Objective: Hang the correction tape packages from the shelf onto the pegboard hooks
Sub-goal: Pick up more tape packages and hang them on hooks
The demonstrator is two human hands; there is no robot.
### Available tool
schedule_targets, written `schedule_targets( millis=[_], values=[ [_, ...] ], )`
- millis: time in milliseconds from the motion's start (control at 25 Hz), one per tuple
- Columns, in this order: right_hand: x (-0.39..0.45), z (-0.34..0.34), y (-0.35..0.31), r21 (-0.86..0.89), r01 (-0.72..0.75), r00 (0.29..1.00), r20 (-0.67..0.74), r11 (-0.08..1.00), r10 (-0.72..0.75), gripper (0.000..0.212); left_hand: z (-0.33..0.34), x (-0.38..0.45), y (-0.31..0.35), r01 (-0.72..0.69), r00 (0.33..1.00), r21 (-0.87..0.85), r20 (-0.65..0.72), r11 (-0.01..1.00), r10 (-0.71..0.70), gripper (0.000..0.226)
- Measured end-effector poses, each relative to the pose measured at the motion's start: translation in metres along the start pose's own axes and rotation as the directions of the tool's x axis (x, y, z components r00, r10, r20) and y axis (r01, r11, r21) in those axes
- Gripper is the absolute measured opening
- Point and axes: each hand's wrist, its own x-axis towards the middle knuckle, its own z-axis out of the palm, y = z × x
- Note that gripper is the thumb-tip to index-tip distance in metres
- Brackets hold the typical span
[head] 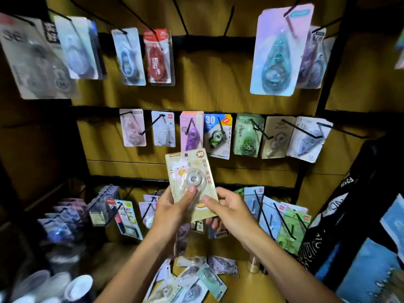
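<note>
A cream correction tape package (190, 171) with a cartoon print and a red "30" badge is held upright in front of the pegboard (214, 88). My left hand (172, 208) grips its lower left side, thumb on the clear blister. My right hand (227, 208) pinches its lower right corner, thumb on the card face. Several loose packages (194, 278) lie in a pile on the shelf (242, 287) below my forearms. Two bare black hooks (229, 20) stick out of the top rail above the package.
Hung packages fill the middle row of hooks (218, 136) and the lower row (273, 215). More hang at the top left (157, 55) and top right (282, 51). White cups (76, 287) stand at bottom left. A dark bag (341, 215) leans at the right.
</note>
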Motion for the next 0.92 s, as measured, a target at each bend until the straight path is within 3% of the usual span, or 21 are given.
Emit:
schedule_targets(
  millis=[120,280,480,560,640,720,760,840,920],
  values=[
    [-0.001,0.013,-0.013,-0.044,0.01,1.0,0.016,0.999,-0.01,0.007,-0.015,-0.003,0.013,-0.012,1.0,0.029,-0.022,1.0,0.012,0.02],
    [-0.001,0.023,-0.02,-0.006,0.01,0.996,-0.094,1.0,-0.011,0.01,-0.029,-0.007,0.024,-0.002,1.0,0.011,-0.026,1.0,0.002,0.013],
    [0.014,0.044,-0.03,0.01,0.053,0.987,-0.154,0.999,-0.051,0.01,-0.071,-0.007,0.036,0.008,0.985,-0.002,-0.171,1.0,-0.008,0.005],
    [0.022,0.063,-0.035,-0.002,0.074,0.993,-0.092,0.997,-0.074,0.008,-0.096,-0.007,0.04,0.016,0.974,0.089,-0.227,0.996,0.005,0.002],
    [0.033,0.087,-0.04,-0.008,0.1,0.995,-0.021,0.995,-0.1,0.009,-0.124,-0.006,0.038,0.012,0.961,0.312,-0.265,0.95,0.075,0.008],
    [0.048,0.114,-0.047,-0.012,0.118,0.993,0.023,0.993,-0.118,0.012,-0.152,-0.006,0.036,0.0,0.952,0.584,-0.248,0.812,0.179,0.019],
    [0.055,0.126,-0.049,-0.016,0.129,0.991,0.038,0.991,-0.129,0.014,-0.166,-0.005,0.036,0.006,0.949,0.719,-0.223,0.695,0.222,0.027],
    [0.072,0.149,-0.055,-0.019,0.156,0.986,0.065,0.988,-0.154,0.015,-0.19,-0.004,0.039,0.055,0.949,0.934,-0.159,0.353,0.272,0.047],
    [0.086,0.167,-0.06,-0.035,0.182,0.98,0.085,0.983,-0.179,0.015,-0.204,0.0,0.042,0.118,0.95,0.991,-0.13,0.059,0.283,0.07]
  ],
)
